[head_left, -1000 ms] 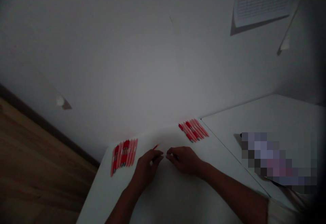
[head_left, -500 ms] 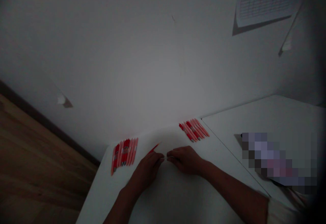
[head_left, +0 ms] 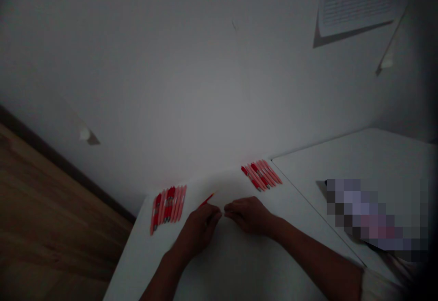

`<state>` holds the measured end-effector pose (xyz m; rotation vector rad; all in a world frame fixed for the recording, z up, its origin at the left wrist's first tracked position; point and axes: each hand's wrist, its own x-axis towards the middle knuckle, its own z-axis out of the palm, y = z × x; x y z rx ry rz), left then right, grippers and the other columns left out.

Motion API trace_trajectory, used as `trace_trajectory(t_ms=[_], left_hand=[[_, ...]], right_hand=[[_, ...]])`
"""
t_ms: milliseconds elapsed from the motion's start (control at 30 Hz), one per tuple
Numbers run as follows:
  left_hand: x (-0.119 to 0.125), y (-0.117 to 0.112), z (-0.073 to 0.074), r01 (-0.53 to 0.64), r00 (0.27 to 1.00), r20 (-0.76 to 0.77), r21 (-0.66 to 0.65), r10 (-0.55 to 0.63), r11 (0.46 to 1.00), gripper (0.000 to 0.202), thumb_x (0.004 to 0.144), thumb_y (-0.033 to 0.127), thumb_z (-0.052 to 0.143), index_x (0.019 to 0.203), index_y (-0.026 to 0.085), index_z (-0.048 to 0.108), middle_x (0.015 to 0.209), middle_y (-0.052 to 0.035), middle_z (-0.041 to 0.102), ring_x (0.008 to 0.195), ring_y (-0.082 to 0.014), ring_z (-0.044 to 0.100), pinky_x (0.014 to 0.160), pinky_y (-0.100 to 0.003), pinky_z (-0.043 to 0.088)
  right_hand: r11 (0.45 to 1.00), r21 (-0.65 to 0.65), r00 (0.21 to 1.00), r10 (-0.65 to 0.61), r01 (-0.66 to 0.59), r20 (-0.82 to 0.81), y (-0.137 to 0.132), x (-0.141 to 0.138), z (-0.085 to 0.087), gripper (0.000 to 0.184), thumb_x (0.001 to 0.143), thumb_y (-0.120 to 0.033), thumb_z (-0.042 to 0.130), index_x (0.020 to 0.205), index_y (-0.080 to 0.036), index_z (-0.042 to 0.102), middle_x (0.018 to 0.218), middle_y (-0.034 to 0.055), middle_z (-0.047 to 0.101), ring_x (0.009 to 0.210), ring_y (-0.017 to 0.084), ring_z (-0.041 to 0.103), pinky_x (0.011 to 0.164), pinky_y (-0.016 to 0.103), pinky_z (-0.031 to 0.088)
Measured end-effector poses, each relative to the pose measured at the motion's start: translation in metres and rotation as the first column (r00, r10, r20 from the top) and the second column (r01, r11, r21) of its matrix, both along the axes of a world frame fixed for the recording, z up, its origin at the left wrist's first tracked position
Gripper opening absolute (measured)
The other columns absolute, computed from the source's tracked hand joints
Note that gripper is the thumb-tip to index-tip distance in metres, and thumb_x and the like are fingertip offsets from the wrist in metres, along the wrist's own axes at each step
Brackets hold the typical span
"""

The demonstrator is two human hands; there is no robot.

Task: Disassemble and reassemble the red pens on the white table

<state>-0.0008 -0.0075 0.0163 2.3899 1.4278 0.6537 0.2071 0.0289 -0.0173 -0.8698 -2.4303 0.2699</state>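
My left hand (head_left: 201, 229) is closed, with thumb and fingers pinched together over the white table (head_left: 219, 269). A slim red pen-like stick with a pale tip (head_left: 207, 199) shows just beyond its knuckles; whether the hand holds it or it lies on the table I cannot tell. Facing it, my right hand (head_left: 249, 215) is also pinched closed, the fingertips of both hands almost meeting. Anything between those fingertips is too small and dark to make out. To the left lies a row of red and pink pens (head_left: 168, 205); a second row of pens (head_left: 262, 175) lies beyond my right hand.
A wall (head_left: 205, 86) rises behind the table. Past a seam on the right, a blurred-out object (head_left: 366, 216) rests on the adjoining tabletop. A printed sheet (head_left: 356, 4) hangs at upper right. Brown wooden boards (head_left: 51, 210) fill the lower left.
Both hands stay pinched close together, with only a slight shift of the fingers. The pen rows look the same, and the whole view has moved very slightly.
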Motion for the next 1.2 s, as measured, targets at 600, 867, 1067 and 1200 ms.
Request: trace_trajectory(t_ms=[600, 867, 1067, 1200], left_hand=[[0.0029, 0.0043, -0.0037, -0.127, 0.985, 0.103, -0.099, 0.137, 0.987, 0.036, 0.092, 0.039, 0.041, 0.07, 0.019, 0.061, 0.061, -0.0002, 0.061, 0.06, -0.0145, 0.058, 0.06, -0.024, 0.043], [0.0036, 0.0026, 0.0002, -0.093, 0.982, 0.156, -0.084, 0.105, 0.992, 0.025, 0.089, 0.039, 0.046, 0.089, 0.019, 0.063, 0.072, -0.0014, 0.064, 0.065, -0.0147, 0.058, 0.063, -0.025, 0.045], [0.0036, 0.0041, -0.001, -0.129, 0.983, 0.116, -0.114, 0.142, 0.985, 0.034, 0.091, 0.04, 0.041, 0.078, 0.019, 0.064, 0.063, -0.0001, 0.062, 0.062, -0.0148, 0.059, 0.062, -0.026, 0.044], [0.0037, 0.0031, -0.0033, -0.096, 0.977, 0.181, -0.086, 0.11, 0.992, 0.026, 0.088, 0.039, 0.049, 0.099, 0.021, 0.064, 0.077, -0.002, 0.067, 0.068, -0.0153, 0.06, 0.064, -0.027, 0.047]], right_hand=[[1.0, -0.029, 1.0, 0.0, 0.0, 0.016, -0.0008, 0.0003, 0.0042, 0.029, 0.096, -0.039, 0.039, 0.104, -0.023, 0.062, 0.089, 0.0031, 0.07, 0.079, 0.017, 0.065, 0.065, 0.025, 0.038], [1.0, -0.023, 1.0, -0.005, 0.005, 0.021, -0.0008, 0.0005, 0.0051, 0.03, 0.096, -0.038, 0.04, 0.105, -0.022, 0.063, 0.088, 0.0041, 0.07, 0.079, 0.017, 0.064, 0.066, 0.025, 0.038], [1.0, -0.025, 1.0, -0.01, 0.01, -0.003, 0.0001, 0.0002, 0.0021, 0.029, 0.096, -0.039, 0.041, 0.106, -0.022, 0.063, 0.088, 0.0041, 0.07, 0.078, 0.017, 0.065, 0.066, 0.025, 0.038], [1.0, -0.013, 1.0, -0.004, 0.004, -0.011, 0.0006, -0.0001, 0.0017, 0.029, 0.096, -0.038, 0.04, 0.105, -0.023, 0.063, 0.088, 0.0037, 0.07, 0.078, 0.016, 0.064, 0.066, 0.025, 0.038]])
